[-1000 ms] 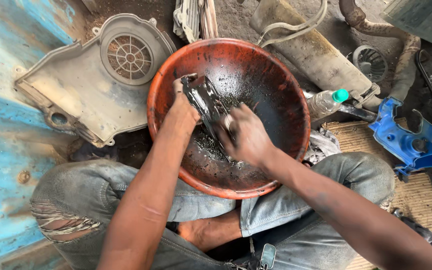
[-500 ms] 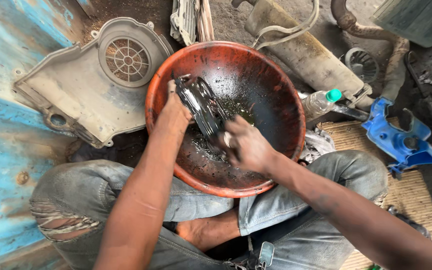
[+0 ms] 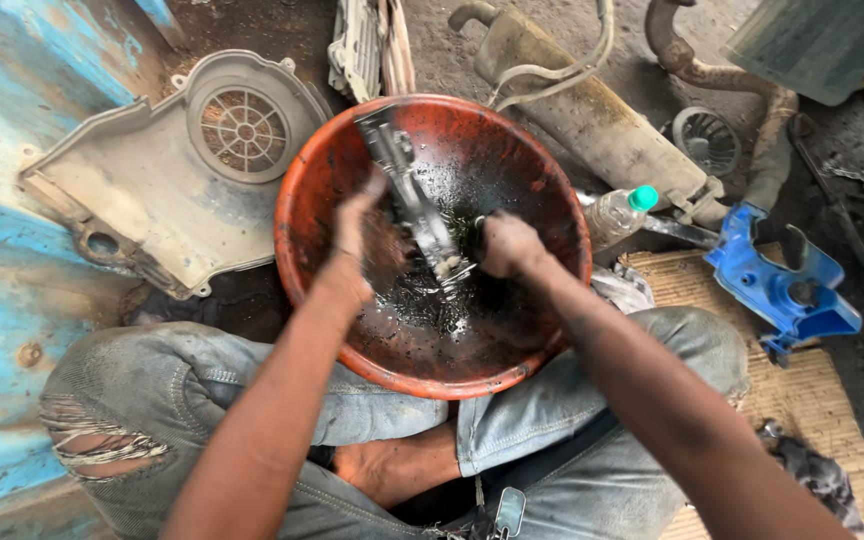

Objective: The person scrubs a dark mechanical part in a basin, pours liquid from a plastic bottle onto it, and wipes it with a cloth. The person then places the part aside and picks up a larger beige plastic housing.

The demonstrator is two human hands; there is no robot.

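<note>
Sitting cross-legged on dirt floor, I'm holding orange basin between knees. Left hand is gripping long metal part, fingers closed round it, part tilting over oily black liquid inside basin. Right hand is staying curled shut at part's lower end; what it's pinching, I cannot tell. Blue painted wall is running along left. Grey fan cover, plastic bottle, blue bracket, woven mat are lying around.
</note>
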